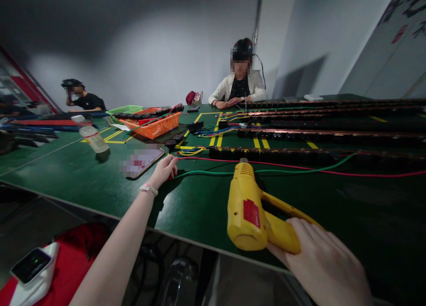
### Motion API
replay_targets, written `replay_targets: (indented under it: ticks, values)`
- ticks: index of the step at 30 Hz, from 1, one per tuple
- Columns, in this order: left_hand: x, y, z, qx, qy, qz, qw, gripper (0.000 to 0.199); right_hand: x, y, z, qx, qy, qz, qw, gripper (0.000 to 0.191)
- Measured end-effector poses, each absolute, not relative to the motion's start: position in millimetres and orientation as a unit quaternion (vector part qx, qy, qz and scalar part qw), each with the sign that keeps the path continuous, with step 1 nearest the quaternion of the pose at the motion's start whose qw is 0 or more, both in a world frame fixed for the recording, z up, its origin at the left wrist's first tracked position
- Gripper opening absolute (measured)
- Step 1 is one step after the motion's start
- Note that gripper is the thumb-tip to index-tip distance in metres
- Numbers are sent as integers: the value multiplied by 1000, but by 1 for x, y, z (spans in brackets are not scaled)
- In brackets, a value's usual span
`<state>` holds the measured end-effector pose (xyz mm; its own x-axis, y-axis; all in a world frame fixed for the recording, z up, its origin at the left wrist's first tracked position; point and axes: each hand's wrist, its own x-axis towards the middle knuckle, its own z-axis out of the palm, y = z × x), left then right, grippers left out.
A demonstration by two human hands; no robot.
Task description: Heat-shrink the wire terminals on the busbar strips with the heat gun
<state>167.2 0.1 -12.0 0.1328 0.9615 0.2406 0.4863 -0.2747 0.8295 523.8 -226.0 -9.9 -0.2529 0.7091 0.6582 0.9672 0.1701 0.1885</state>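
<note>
A yellow heat gun [242, 193] is in my right hand [321, 257], whose fingers wrap its handle. Its metal nozzle points away from me, near the black wrapped strip closest to me [266, 154]. My left hand [165, 169] is closed at the left ends of a red wire [279, 166] and a green wire [213, 173]; the fingertips hide exactly how they are held. Both wires run rightward along the table, passing by the nozzle. Just left of that hand lies a phone [143, 163] with its screen lit.
Several black strips with coloured leads lie across the green table [199, 204]. An orange basket [163, 127], a green basket [124, 109] and a bottle [91, 135] stand to the left. One person [238, 86] sits opposite, another [88, 101] farther left.
</note>
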Motion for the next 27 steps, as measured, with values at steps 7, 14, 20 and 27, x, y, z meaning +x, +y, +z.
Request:
replay_targets:
  ticks: [7, 14, 20, 27]
  values:
    - [168, -1, -8, 668, 539, 410, 308, 46, 498, -220, -6, -573, -742, -257, 234, 38]
    - [167, 0, -8, 674, 560, 390, 283, 52, 453, -207, 0, -594, -752, -131, 255, 27]
    - [168, -3, -6, 684, 572, 366, 265, 52, 418, -196, 6, -570, -777, -24, 264, 27]
    - [169, -5, -5, 683, 581, 364, 249, 47, 394, -192, 3, -542, -797, -14, 266, 34]
